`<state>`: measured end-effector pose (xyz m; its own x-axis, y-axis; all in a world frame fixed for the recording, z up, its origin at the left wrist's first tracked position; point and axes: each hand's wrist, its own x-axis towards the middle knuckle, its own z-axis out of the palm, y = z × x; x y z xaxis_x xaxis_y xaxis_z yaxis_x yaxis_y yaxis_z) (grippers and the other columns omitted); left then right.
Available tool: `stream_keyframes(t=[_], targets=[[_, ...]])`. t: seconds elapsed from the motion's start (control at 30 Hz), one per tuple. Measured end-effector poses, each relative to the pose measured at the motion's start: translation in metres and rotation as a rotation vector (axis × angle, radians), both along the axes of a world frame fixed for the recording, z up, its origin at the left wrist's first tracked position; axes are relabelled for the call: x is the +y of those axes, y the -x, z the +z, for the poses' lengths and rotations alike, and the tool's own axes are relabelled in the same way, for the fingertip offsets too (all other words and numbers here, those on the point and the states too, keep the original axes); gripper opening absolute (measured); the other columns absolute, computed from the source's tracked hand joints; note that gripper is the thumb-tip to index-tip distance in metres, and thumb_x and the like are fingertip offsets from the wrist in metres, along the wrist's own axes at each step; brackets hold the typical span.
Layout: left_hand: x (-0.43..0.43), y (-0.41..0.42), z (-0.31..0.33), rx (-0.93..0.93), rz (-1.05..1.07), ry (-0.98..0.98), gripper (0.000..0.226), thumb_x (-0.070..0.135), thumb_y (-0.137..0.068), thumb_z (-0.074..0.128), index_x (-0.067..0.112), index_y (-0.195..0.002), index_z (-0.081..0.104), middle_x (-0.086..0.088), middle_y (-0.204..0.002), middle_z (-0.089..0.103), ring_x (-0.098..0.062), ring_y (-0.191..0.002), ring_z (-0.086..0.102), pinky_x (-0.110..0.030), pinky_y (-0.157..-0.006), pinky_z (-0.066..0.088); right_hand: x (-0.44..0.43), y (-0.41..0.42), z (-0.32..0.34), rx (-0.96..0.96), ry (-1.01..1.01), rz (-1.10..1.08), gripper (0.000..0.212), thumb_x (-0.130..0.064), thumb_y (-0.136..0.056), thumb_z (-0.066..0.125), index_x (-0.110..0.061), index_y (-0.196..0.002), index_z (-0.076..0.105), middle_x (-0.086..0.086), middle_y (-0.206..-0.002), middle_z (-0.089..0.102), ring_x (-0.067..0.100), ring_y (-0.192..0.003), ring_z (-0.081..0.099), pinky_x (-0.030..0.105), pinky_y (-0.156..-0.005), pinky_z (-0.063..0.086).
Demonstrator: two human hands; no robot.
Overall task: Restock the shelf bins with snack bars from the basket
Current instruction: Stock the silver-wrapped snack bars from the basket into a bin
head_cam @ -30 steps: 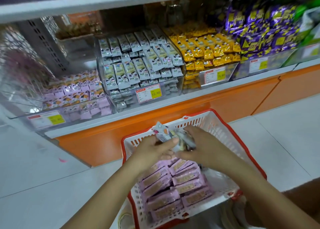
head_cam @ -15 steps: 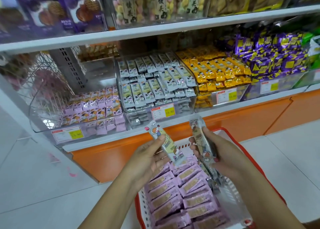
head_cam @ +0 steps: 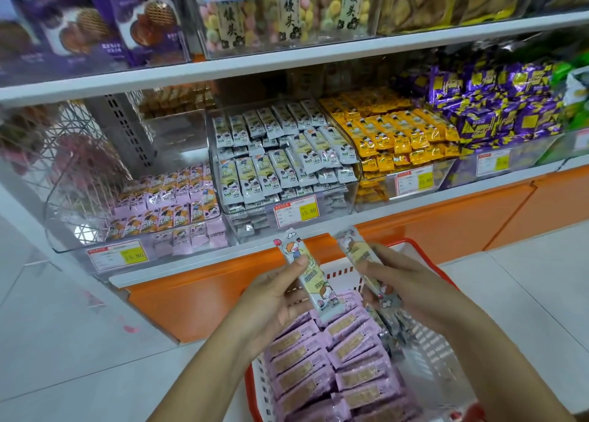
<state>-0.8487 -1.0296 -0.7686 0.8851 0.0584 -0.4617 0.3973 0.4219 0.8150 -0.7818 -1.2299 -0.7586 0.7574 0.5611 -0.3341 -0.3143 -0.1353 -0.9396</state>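
Transfer step: left hand [head_cam: 271,297] pinches one bar [head_cam: 310,275], right hand [head_cam: 411,291] grips perhaps several bars [head_cam: 360,259] above basket [head_cam: 439,354]. Next: reach far, into grey-wrapper bin [head_cam: 334,204].

Single head-worn wide-angle view, looking forward and down, close above the basket [head_cam: 424,255] at the bottom edge, shelf bins [head_cam: 287,179] near and straight ahead, upper shelf [head_cam: 287,61] cropped at the top

Even, bright light is cast from above; glare is seen on the clear bins [head_cam: 178,134], and edges are bent and softly blurred.
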Motion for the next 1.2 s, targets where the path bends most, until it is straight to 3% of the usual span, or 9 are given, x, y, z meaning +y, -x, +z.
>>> stream_keyframes(t=[0.17, 0.3, 0.43, 0.6, 0.67, 0.8, 0.93, 1.07, 1.2], targets=[[0.005, -0.001, 0.008, -0.001, -0.008, -0.033, 0.043, 0.03, -0.085, 0.061, -0.001, -0.114, 0.063, -0.023, -0.103, 0.068, -0.02, -0.08, 0.067, -0.026, -0.061, 0.057, -0.02, -0.026, 0.024, -0.332, 0.326, 0.189, 0.03, -0.015, -0.078, 0.077, -0.018, -0.102, 0.06, -0.002, -0.092, 0.067, 0.017, -0.072, 0.066, 0.023, -0.063, 0.05], [0.01, -0.002, 0.009, -0.013, -0.143, -0.204, 0.046, 0.032, -0.075, 0.067, 0.001, -0.109, 0.068, -0.023, -0.112, 0.067, -0.025, -0.094, 0.064, -0.027, -0.077, 0.055, -0.016, -0.043, 0.049, -0.504, 0.612, 0.593, 0.032, -0.017, -0.073, 0.082, -0.032, -0.097, 0.068, -0.011, -0.092, 0.069, 0.012, -0.08, 0.064, 0.022, -0.067, 0.049], [0.002, 0.002, 0.016, -0.056, -0.253, -0.262, 0.024, 0.023, -0.08, 0.067, 0.003, -0.094, 0.069, -0.011, -0.085, 0.074, -0.02, -0.078, 0.067, -0.03, -0.076, 0.055, 0.016, -0.048, 0.057, -0.596, 0.668, 0.706, 0.037, -0.026, -0.071, 0.084, -0.029, -0.1, 0.062, -0.008, -0.088, 0.065, 0.009, -0.074, 0.057, 0.021, -0.065, 0.042], [0.013, 0.006, 0.033, -0.146, -0.198, -0.282, 0.035, 0.028, -0.074, 0.066, 0.006, -0.101, 0.07, -0.015, -0.099, 0.073, -0.025, -0.092, 0.07, -0.031, -0.078, 0.055, 0.045, -0.048, 0.057, -0.327, 0.264, 0.53, 0.046, -0.007, -0.075, 0.079, -0.008, -0.11, 0.049, -0.001, -0.087, 0.071, 0.013, -0.079, 0.063, 0.029, -0.073, 0.048], [0.023, 0.004, 0.038, -0.153, -0.08, -0.276, 0.033, 0.032, -0.067, 0.072, 0.009, -0.091, 0.074, -0.023, -0.102, 0.07, -0.028, -0.093, 0.064, -0.042, -0.089, 0.051, 0.06, -0.041, 0.055, -0.334, 0.165, 0.312, 0.04, -0.011, -0.074, 0.081, -0.008, -0.1, 0.051, -0.001, -0.088, 0.069, 0.012, -0.077, 0.063, 0.029, -0.075, 0.048], [0.039, -0.007, 0.037, -0.105, 0.207, -0.146, 0.032, 0.025, -0.062, 0.073, 0.003, -0.085, 0.071, -0.024, -0.104, 0.066, -0.028, -0.091, 0.06, -0.043, -0.092, 0.05, 0.092, -0.014, 0.046, -0.599, 0.133, -0.043, 0.027, -0.03, -0.074, 0.081, -0.017, -0.082, 0.058, -0.003, -0.086, 0.064, 0.012, -0.077, 0.062, 0.027, -0.071, 0.052], [0.048, -0.014, 0.04, -0.136, 0.363, 0.018, 0.044, 0.02, -0.069, 0.069, -0.008, -0.102, 0.064, -0.022, -0.102, 0.066, -0.03, -0.091, 0.062, -0.039, -0.083, 0.053, 0.113, 0.01, 0.035, -0.923, 0.271, -0.005, 0.043, -0.049, -0.075, 0.075, -0.025, -0.106, 0.057, -0.013, -0.109, 0.048, 0.003, -0.096, 0.048, 0.021, -0.079, 0.043], [0.05, -0.023, 0.048, -0.205, 0.325, 0.027, 0.041, 0.022, -0.072, 0.065, -0.002, -0.106, 0.065, -0.016, -0.093, 0.068, -0.023, -0.083, 0.065, -0.035, -0.074, 0.052, 0.133, 0.012, 0.027, -1.131, 0.338, -0.132, 0.05, -0.036, -0.076, 0.074, -0.025, -0.119, 0.051, -0.007, -0.119, 0.04, 0.011, -0.109, 0.043, 0.022, -0.08, 0.038], [0.057, -0.033, 0.063, -0.287, 0.304, -0.047, 0.033, 0.025, -0.08, 0.063, 0.004, -0.106, 0.067, -0.012, -0.099, 0.071, -0.018, -0.086, 0.067, -0.025, -0.069, 0.056, 0.148, -0.013, 0.039, -1.133, 0.333, -0.236, 0.047, -0.029, -0.08, 0.068, -0.02, -0.122, 0.05, -0.001, -0.12, 0.04, 0.014, -0.109, 0.041, 0.022, -0.077, 0.034]])
